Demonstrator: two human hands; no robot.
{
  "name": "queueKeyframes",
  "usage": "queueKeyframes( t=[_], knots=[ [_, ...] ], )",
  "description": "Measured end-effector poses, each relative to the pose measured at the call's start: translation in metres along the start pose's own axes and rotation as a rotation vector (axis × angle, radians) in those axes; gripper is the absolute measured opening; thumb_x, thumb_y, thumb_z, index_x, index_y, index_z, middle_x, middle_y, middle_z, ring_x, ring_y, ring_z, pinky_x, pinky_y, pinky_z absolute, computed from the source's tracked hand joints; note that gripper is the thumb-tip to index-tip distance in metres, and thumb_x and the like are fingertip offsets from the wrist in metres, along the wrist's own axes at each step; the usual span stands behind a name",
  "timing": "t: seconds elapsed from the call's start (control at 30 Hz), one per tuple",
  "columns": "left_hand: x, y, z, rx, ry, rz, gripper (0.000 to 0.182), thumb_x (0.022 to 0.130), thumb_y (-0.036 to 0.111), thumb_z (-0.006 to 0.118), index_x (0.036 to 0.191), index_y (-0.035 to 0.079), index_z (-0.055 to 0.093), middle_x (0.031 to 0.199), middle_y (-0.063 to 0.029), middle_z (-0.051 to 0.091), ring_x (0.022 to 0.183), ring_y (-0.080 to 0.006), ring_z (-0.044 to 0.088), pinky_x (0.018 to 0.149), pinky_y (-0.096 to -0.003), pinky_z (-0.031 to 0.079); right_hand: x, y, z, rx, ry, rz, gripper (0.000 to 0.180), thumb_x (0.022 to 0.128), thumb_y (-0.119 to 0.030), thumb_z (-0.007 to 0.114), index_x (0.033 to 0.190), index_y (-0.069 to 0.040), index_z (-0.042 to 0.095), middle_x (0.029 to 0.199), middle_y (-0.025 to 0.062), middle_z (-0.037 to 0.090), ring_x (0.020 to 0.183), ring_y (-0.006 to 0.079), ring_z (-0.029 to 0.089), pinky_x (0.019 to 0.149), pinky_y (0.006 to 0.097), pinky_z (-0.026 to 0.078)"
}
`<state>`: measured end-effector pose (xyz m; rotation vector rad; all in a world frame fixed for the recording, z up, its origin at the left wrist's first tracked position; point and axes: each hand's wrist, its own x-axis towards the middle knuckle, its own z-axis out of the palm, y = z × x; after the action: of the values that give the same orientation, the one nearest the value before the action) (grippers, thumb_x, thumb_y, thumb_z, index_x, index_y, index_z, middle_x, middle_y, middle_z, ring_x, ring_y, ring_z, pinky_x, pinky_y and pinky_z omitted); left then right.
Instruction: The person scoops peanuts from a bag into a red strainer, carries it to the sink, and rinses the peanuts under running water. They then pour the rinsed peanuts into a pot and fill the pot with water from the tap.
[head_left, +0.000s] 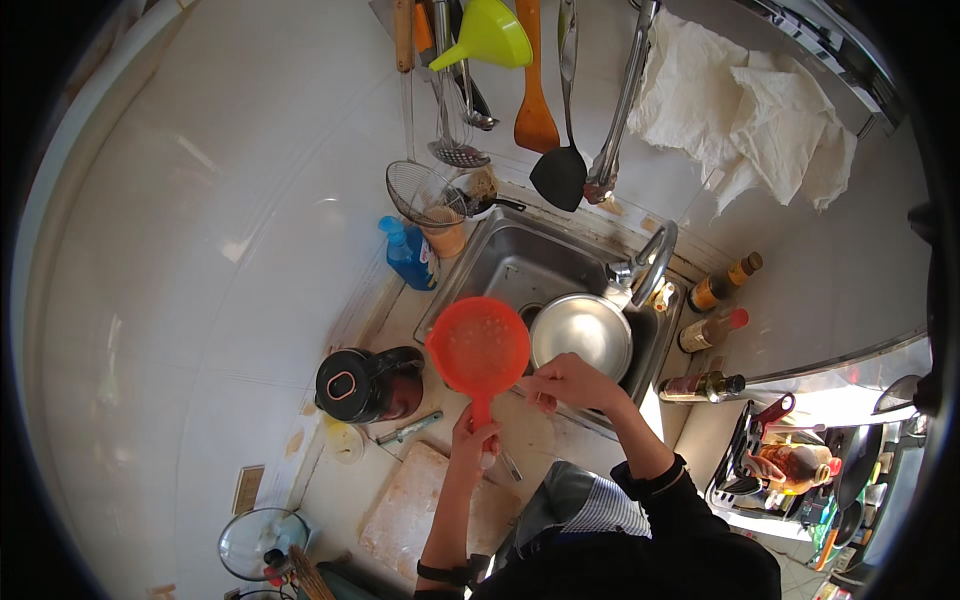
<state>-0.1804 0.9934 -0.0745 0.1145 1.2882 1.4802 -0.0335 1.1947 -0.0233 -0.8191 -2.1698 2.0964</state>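
My left hand (474, 441) is closed round the handle of a red plastic water ladle (480, 346). Its round bowl faces up near the front left edge of a stainless steel sink (517, 255), and small pale spots like bubbles show inside. To the right of the ladle, my right hand (566, 381) is in the air with its fingers bent. From above it overlaps the lower edge of a round metal basin (582, 330) in the sink. Whether anything is between those fingers cannot be made out. A curved metal faucet (658, 259) stands behind the basin.
A black electric kettle (367, 386), a blue pump bottle (411, 255) and a peeler-like tool (409, 427) lie left of the sink. Below is a cutting board (409, 510). Sauce bottles (705, 334) line the right side. Utensils such as a black spatula (561, 176) hang above.
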Motion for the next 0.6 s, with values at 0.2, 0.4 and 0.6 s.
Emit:
queueKeyframes(
  t=[0.2,0.4,0.6],
  knots=[
    [0.002,-0.004,0.006,-0.063,-0.060,-0.018,0.047,0.083,-0.001,0.070,0.127,0.007,0.057,0.076,-0.0034,0.057,0.050,-0.0128,0.055,0.046,-0.0272,0.044,0.140,-0.176,-0.048,-0.041,0.400,-0.612,0.046,0.103,-0.017,0.053,0.142,0.006,0.046,0.087,0.0109,0.073,0.078,0.0137,0.072,0.075,0.0257,0.056],
    [0.007,-0.016,0.005,-0.064,-0.092,-0.022,0.046,0.083,-0.001,0.070,0.126,0.006,0.056,0.077,-0.0037,0.058,0.052,-0.0135,0.057,0.046,-0.0284,0.046,0.222,-0.254,-0.032,0.147,0.545,-0.628,0.070,0.100,-0.014,0.055,0.148,0.015,0.014,0.094,0.0263,0.068,0.066,0.0222,0.074,0.058,0.0279,0.058],
    [0.008,-0.017,0.007,-0.059,-0.094,-0.023,0.047,0.083,-0.001,0.071,0.127,0.005,0.055,0.077,-0.0040,0.058,0.053,-0.0137,0.057,0.046,-0.0287,0.046,0.241,-0.291,-0.037,0.467,0.528,-0.621,0.021,0.100,-0.013,0.054,0.107,0.006,0.056,0.089,0.0132,0.067,0.049,0.0141,0.061,0.039,0.0266,0.044]
  ],
)
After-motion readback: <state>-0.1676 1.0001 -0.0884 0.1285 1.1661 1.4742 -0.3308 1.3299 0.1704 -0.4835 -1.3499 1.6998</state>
